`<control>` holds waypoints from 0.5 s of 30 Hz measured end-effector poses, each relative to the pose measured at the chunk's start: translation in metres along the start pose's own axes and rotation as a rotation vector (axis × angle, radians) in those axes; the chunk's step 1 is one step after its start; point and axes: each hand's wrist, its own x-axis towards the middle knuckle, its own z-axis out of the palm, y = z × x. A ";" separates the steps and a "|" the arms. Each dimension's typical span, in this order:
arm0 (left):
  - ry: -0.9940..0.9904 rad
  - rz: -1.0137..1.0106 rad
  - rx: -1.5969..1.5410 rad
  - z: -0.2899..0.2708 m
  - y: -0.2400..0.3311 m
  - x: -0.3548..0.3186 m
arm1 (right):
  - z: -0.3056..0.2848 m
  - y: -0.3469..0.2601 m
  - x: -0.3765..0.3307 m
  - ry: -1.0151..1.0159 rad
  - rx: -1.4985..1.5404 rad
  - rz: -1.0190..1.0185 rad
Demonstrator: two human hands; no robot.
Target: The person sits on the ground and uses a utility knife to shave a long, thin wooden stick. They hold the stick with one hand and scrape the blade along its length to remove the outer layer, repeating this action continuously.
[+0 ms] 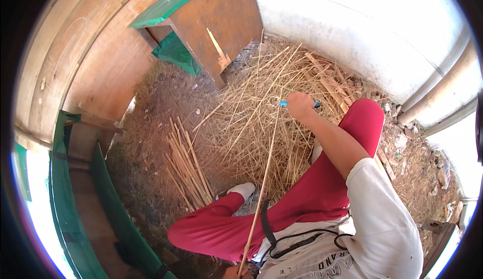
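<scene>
My right hand (300, 105) is closed around a slim blue cutter (284, 103) with a dark rear end. Its blue front meets a long, thin bamboo strip (266, 174), which slants from the lower edge up past my crossed legs. Down at that lower edge my left hand (235, 272), partly cut off by the frame, grips the strip's near end. Below the right hand spreads a heap of pale shavings and thin strips (251, 123) on the ground. A bundle of split bamboo sticks (187, 163) lies left of the heap, by my foot.
A brown wooden box (216, 25) with green sheeting stands at the back. Wooden boards wall the left side, above a green-lined trough (108, 193). Flat bamboo slats (327, 80) lie at the heap's right, beside a white wall (347, 32) and thick poles (437, 90).
</scene>
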 end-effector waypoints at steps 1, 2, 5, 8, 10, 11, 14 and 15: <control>0.012 -0.018 0.034 0.001 -0.009 -0.007 | -0.001 0.002 0.002 -0.012 -0.007 0.026; 0.030 -0.034 0.069 0.001 -0.017 -0.015 | 0.001 0.006 0.002 -0.002 -0.015 0.027; 0.092 -0.065 0.178 -0.003 -0.038 -0.029 | 0.006 0.011 0.000 0.011 -0.033 0.039; 0.158 -0.076 0.305 -0.008 -0.056 -0.035 | -0.001 -0.001 -0.002 0.003 -0.054 0.050; 0.196 -0.078 0.380 -0.011 -0.068 -0.038 | -0.021 -0.008 -0.006 0.013 -0.102 0.056; 0.213 -0.073 0.416 -0.013 -0.073 -0.040 | -0.020 -0.005 -0.001 0.042 -0.114 0.059; 0.260 -0.062 0.533 -0.023 -0.091 -0.046 | -0.021 0.013 0.012 0.113 -0.109 0.112; 0.280 -0.059 0.563 -0.026 -0.097 -0.049 | -0.022 0.020 0.014 0.119 -0.081 0.144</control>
